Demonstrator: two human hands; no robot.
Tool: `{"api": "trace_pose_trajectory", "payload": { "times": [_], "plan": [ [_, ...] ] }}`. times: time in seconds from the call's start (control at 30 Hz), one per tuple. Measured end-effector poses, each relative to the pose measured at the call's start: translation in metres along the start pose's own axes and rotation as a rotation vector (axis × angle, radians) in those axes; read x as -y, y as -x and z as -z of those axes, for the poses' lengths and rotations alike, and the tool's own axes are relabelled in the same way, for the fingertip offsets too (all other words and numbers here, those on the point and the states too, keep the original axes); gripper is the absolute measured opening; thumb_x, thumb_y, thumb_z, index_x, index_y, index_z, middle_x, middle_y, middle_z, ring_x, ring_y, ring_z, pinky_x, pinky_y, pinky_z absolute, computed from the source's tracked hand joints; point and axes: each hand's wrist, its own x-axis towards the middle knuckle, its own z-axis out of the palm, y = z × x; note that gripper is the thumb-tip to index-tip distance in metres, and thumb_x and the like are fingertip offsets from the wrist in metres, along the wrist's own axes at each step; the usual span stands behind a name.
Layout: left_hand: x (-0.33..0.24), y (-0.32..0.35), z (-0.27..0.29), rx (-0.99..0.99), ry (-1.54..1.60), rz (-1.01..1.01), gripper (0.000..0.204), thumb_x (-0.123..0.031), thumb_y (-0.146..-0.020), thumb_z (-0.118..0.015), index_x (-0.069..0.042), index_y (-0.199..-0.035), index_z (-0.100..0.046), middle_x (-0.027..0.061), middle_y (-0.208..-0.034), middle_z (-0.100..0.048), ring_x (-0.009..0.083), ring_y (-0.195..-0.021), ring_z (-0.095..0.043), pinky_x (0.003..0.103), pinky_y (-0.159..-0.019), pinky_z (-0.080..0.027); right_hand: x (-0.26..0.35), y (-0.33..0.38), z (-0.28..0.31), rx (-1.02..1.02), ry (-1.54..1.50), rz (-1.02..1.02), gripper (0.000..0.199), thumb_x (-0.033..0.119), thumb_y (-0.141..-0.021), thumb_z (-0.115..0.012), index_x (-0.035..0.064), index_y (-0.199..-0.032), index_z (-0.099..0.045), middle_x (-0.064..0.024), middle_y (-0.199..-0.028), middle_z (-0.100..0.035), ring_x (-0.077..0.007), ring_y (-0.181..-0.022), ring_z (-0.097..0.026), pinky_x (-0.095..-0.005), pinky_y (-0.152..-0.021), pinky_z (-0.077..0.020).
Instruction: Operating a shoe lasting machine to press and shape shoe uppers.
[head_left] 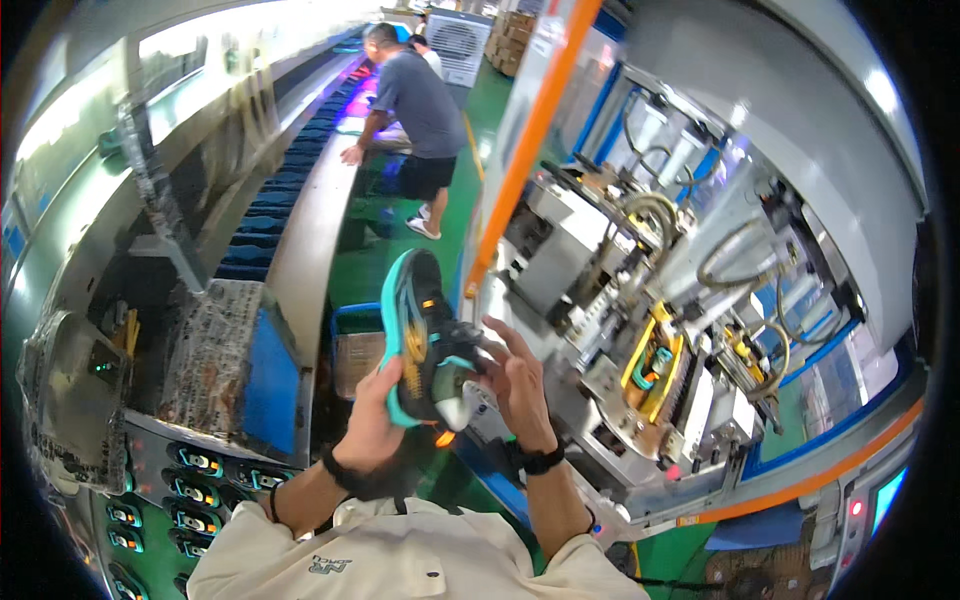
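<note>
Held up in front of my chest is a black sneaker (pixel 418 330) with a teal sole, yellow marks and orange tabs. Its toe points up and away, and the pale heel is down near my wrists. My left hand (pixel 375 418) is closed around the sole side near the heel. On the other side, the curled fingers of my right hand (pixel 517 390) grip the shoe's upper by the laces and collar. The fingertips are partly blurred, so the exact spot they pinch is hard to make out.
At right stands a machine (pixel 640 330) with an orange-edged frame, hoses and a teal-and-orange shoe (pixel 655 368) in its yellow-edged fixture. A conveyor (pixel 275 215) runs along the left. Several shoes (pixel 195 490) sit at lower left. Another person (pixel 425 110) leans on the conveyor's edge.
</note>
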Motion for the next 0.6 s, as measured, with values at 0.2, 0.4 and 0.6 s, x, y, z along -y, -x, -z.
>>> {"api": "trace_pose_trajectory", "payload": {
  "times": [0.2,0.4,0.6],
  "plan": [
    [0.108,-0.062,-0.082,0.306,-0.728,-0.176,0.057,-0.023,-0.097,-0.063,0.004,-0.144,-0.046,0.0074,-0.128,-0.060,0.0143,-0.113,-0.054,0.030,-0.100,-0.043,-0.007,0.067,0.115,-0.639,0.211,0.142,0.064,0.011,-0.076,-0.080,-0.0004,-0.133,-0.053,-0.0060,-0.116,-0.063,-0.0144,-0.102,-0.061,-0.0275,-0.091,-0.0492],
    [0.212,-0.179,-0.149,0.473,-0.767,0.242,0.056,-0.038,-0.101,-0.059,0.002,-0.139,-0.051,0.0116,-0.128,-0.063,0.0211,-0.109,-0.065,0.034,-0.093,-0.052,0.053,0.150,0.234,-1.082,0.257,0.240,0.053,0.004,-0.078,-0.072,0.0014,-0.129,-0.057,-0.0041,-0.106,-0.065,-0.0123,-0.091,-0.060,-0.0269,-0.083,-0.0499],
    [0.366,-0.338,-0.206,0.405,-0.856,0.243,0.040,-0.035,-0.089,-0.076,-0.001,-0.109,-0.068,0.0017,-0.093,-0.066,0.0104,-0.081,-0.062,0.027,-0.069,-0.054,0.100,0.219,0.294,-1.328,0.476,0.420,0.052,0.007,-0.080,-0.069,0.0007,-0.131,-0.056,-0.0060,-0.104,-0.065,-0.0131,-0.090,-0.061,-0.0278,-0.082,-0.0501]
  ]
}}
